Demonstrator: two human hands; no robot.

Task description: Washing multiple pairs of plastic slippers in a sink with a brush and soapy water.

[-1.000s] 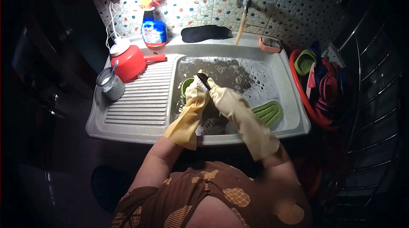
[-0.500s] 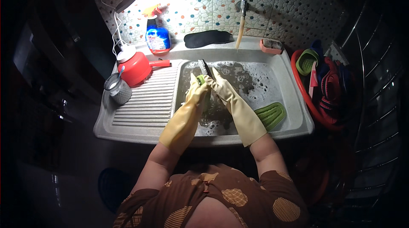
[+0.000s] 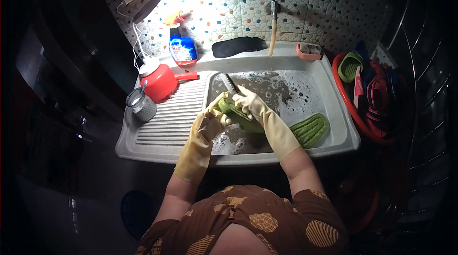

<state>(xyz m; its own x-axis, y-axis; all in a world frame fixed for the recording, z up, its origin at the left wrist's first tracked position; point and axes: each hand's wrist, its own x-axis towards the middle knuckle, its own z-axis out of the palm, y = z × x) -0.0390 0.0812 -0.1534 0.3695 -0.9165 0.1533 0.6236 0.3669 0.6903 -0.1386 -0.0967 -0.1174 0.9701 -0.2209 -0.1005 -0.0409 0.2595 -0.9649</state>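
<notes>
Both my hands wear cream rubber gloves over the soapy water in the sink basin. My left hand [image 3: 215, 114] grips a green slipper [image 3: 241, 117] by its left end. The slipper lies slanted, and my right forearm hides part of it. My right hand [image 3: 250, 101] is closed round a scrubbing brush [image 3: 229, 83] with pale bristles, held just above the slipper; whether the bristles touch it cannot be told. A second green slipper [image 3: 311, 130] rests sole up in the basin, right of my right forearm.
Left of the basin is a ribbed drainboard [image 3: 167, 126] with a red handled container [image 3: 161, 83] and a glass jar [image 3: 142, 106]. Along the back stand a blue spray bottle [image 3: 182, 49], a black insole [image 3: 237, 46], a hose tap [image 3: 273, 26] and a pink soap dish [image 3: 309, 52]. A red basin [image 3: 347, 105] holds footwear.
The green slipper has turned from nearly edge-on to a slant, showing more of itself. My left hand has shifted lower, and the hands are farther apart. The whole view has moved slightly.
</notes>
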